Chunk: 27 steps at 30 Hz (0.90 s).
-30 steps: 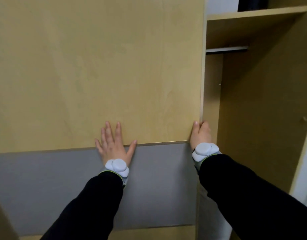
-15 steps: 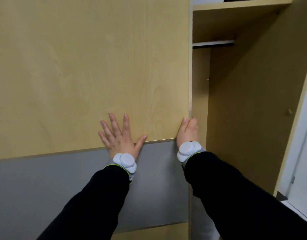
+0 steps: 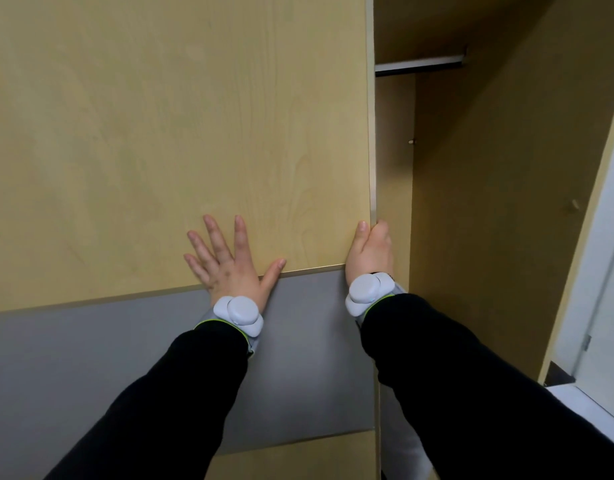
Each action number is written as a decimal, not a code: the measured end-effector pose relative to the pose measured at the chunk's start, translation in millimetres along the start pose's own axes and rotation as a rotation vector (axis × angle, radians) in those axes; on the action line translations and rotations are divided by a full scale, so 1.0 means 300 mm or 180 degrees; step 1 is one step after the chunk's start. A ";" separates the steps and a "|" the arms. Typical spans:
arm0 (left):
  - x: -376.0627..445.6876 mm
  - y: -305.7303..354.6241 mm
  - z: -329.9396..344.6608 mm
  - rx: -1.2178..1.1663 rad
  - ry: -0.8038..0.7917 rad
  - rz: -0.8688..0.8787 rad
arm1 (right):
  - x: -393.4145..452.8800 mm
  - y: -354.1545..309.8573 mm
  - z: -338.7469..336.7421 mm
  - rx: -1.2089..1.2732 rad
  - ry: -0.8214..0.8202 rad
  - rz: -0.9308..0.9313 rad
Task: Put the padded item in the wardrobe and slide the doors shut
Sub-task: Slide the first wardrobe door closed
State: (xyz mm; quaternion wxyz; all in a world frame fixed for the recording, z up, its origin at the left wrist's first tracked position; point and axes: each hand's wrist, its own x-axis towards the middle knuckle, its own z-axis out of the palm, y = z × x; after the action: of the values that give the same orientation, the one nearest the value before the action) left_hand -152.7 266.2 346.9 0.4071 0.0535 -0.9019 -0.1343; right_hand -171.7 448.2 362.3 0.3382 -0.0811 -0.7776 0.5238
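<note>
A light wooden sliding door (image 3: 167, 133) with a grey band across its lower part fills the left of the view. My left hand (image 3: 229, 265) lies flat on it, fingers spread, across the seam between wood and grey. My right hand (image 3: 369, 252) curls around the door's right edge, thumb on the front face. To the right of the door the wardrobe interior (image 3: 478, 202) stands open. A white padded item (image 3: 402, 445) shows low inside the opening, mostly hidden by my right sleeve.
A metal hanging rail (image 3: 418, 65) crosses the top of the open bay under a shelf. The wardrobe's right side panel (image 3: 506, 237) carries small shelf pegs. A white wall and door frame (image 3: 607, 271) stand at the far right.
The view has shifted right, so the door edge and both hands sit further left in the frame and the opening looks wider. Both hands keep the same hold on the door.
</note>
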 end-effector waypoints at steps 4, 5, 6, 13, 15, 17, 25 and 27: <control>-0.004 0.026 -0.001 0.0003 -0.0078 -0.0036 | 0.010 0.006 -0.019 0.0007 0.0000 0.0006; -0.006 0.036 -0.001 -0.0001 -0.0092 -0.0046 | 0.014 0.009 -0.027 0.0027 0.0005 0.0000; -0.008 0.046 -0.001 -0.0008 -0.0101 -0.0050 | 0.018 0.014 -0.033 0.0051 0.0001 -0.0001; -0.019 0.118 0.010 -0.0050 -0.0160 -0.0070 | 0.059 0.056 -0.091 0.0086 -0.0175 -0.0003; -0.022 0.141 0.013 -0.0048 -0.0168 -0.0071 | 0.073 0.065 -0.112 0.0093 -0.0236 0.0011; -0.027 0.170 0.019 -0.0049 -0.0162 -0.0067 | 0.088 0.076 -0.138 0.0102 -0.0269 0.0007; -0.049 0.306 0.059 -0.0092 -0.0170 -0.0071 | 0.168 0.144 -0.239 0.0019 -0.0282 0.0020; -0.055 0.344 0.073 -0.0113 -0.0151 -0.0050 | 0.195 0.166 -0.266 -0.0003 -0.0279 0.0016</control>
State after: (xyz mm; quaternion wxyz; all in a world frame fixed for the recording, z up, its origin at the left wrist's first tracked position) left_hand -156.9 372.7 350.7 0.3854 0.0502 -0.9083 -0.1548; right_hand -178.6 558.6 362.6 0.3024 -0.0602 -0.7917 0.5273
